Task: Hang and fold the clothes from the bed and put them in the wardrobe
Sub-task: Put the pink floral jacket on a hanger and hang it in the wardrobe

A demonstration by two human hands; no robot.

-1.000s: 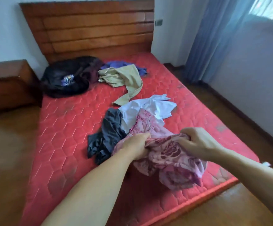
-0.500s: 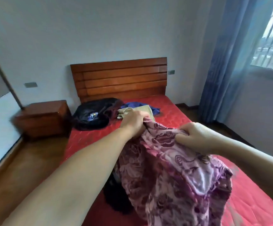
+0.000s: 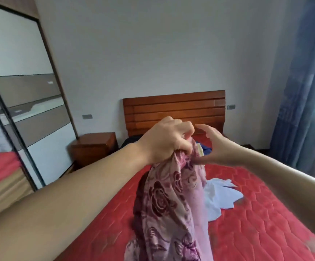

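Floral pink garment (image 3: 171,204) hangs above the red bed (image 3: 256,213), bunched at its top in the clenched left hand (image 3: 168,141); right hand (image 3: 214,147), fingers spread, touches the cloth. White garment (image 3: 220,196) lies behind, mid-bed.

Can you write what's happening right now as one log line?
step: lifting garment | left hand: grips floral garment | right hand: open beside it | bed: white garment left
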